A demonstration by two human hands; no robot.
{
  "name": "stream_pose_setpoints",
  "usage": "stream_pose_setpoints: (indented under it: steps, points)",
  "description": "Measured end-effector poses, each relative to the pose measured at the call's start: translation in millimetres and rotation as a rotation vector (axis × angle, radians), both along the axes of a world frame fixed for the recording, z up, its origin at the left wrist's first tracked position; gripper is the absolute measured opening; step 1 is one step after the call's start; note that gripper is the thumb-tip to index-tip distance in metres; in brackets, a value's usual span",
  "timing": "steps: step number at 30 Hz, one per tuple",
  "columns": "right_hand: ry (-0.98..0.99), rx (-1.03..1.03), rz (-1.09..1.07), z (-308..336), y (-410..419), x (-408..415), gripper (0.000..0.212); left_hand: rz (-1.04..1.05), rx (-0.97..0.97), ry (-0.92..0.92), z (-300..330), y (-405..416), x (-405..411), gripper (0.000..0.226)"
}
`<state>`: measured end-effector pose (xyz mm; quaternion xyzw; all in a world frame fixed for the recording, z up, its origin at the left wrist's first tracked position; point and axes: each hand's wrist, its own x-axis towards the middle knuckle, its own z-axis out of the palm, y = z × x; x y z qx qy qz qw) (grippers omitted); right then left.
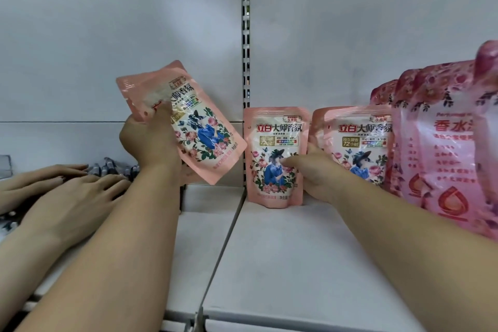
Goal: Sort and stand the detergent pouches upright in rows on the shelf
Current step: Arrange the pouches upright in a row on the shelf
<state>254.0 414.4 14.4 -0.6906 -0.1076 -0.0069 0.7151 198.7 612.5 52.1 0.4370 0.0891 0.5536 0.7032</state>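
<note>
The fingers of the left hand (151, 140) are curled around a pink pouch (186, 121), which is held tilted in the air above the left part of the shelf (296, 264). The fingers of the right hand (312, 172) are bent and pressed against the front of a second pouch (275, 156); if it is really pinched cannot be told. This second pouch is standing upright near the left edge of the right shelf board, close to the slotted post (245, 35). A third pouch (353, 143) is standing just beside it on the right, and bigger pink bags (436, 153) are lined up at the right edge. Bare shelf surface is seen in front of the standing pouches. Another person's hands (67, 197) are resting at the far left.
</note>
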Motion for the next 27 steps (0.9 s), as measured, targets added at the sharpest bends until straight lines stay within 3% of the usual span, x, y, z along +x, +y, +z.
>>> stream_pose_setpoints:
  steps: [5, 9, 12, 16, 21, 24, 27]
  points:
    - [-0.397, -0.338, -0.356, 19.4, -2.7, -17.7, 0.063, -0.005, -0.063, -0.118, 7.6, 1.1, -10.6, 0.023]
    - [-0.753, -0.453, -0.477, 32.8, -1.1, -37.9, 0.056, -0.039, -0.022, -0.202, 12.2, -6.1, -16.0, 0.022]
    - [-0.692, -0.358, -0.247, 39.3, 4.3, -50.4, 0.051, -0.05, 0.097, -0.204, 16.1, -21.1, -23.3, 0.025]
    - [-0.531, -0.232, 0.028, 48.1, 8.6, -65.1, 0.063, -0.132, 0.2, -0.228, 19.7, -39.8, -31.4, 0.028]
    - [-0.5, -0.187, 0.076, 46.1, 5.5, -64.0, 0.06, -0.327, 0.207, -0.15, 15.6, -58.7, -30.0, 0.022]
    - [-0.46, -0.271, 0.066, 46.6, 3.6, -59.5, 0.068, -0.381, 0.206, -0.054, 11.2, -59.9, -28.6, 0.018]
    - [-0.438, -0.266, 0.113, 51.3, 3.8, -61.9, 0.043, -0.392, 0.196, -0.012, 9.6, -58.1, -26.3, 0.018]
